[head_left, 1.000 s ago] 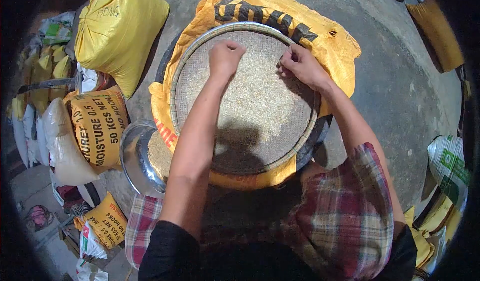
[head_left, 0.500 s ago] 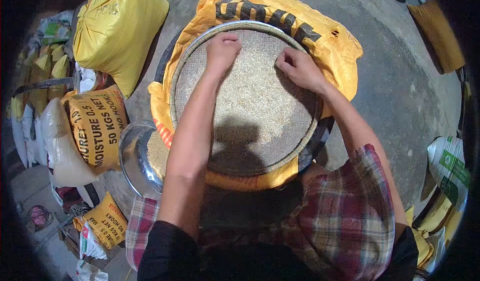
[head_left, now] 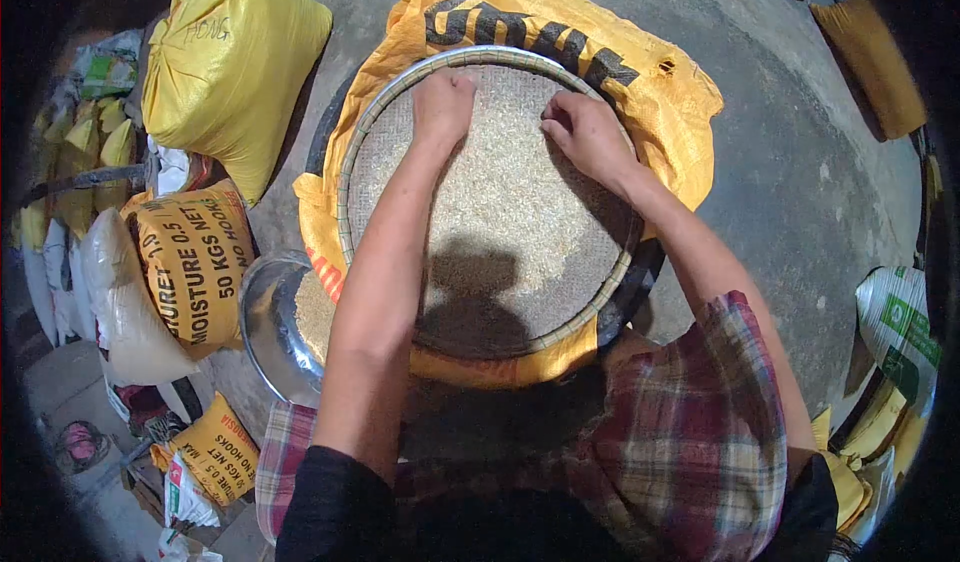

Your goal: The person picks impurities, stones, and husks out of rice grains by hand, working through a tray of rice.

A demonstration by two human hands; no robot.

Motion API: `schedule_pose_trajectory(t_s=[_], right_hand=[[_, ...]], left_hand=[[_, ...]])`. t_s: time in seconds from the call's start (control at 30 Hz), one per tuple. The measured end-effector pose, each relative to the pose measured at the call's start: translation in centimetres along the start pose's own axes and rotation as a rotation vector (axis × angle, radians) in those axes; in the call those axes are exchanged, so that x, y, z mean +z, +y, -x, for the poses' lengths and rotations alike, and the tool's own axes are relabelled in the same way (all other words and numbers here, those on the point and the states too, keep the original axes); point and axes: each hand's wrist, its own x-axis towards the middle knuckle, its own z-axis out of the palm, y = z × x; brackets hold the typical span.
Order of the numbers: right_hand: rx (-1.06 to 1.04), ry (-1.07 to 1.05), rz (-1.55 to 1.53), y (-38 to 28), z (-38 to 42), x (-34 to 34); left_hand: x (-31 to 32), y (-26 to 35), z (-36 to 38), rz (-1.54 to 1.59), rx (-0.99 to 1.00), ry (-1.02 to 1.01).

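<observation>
A round woven winnowing tray (head_left: 346,192) with a bamboo rim lies in front of me, with pale grain (head_left: 510,182) spread thinly over its mesh. Over the far left part of the tray is my left hand (head_left: 443,109), its fingers curled closed and mostly turned from view. My right hand (head_left: 588,134) hovers at the far right of the grain, thumb and forefinger pinched together. Anything between the fingers of either hand is too small or hidden to make out. A shadow falls on the near grain.
An orange sack (head_left: 680,122) lies spread beneath the tray. To the left stand a metal basin (head_left: 262,312) with grain, a full yellow sack (head_left: 235,72) and a printed orange sack (head_left: 195,262). More sacks (head_left: 895,332) lie at the right edge.
My right hand has shifted slightly left, and its thumb and forefinger have changed position a little. My left hand has turned slightly in nearly the same place.
</observation>
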Motion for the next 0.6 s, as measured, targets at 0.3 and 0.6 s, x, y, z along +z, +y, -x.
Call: schedule_pose_trajectory(t_s=[0.3,0.6], right_hand=[[0.011,-0.052,0.094,0.1,-0.4,0.6],[0.475,-0.104,-0.919,0.6,-0.6,-0.7]], left_hand=[[2.2,0.0,-0.6,0.069,0.109,0.148],[-0.3,-2.2,-0.4,1.008,-0.205,-0.193]])
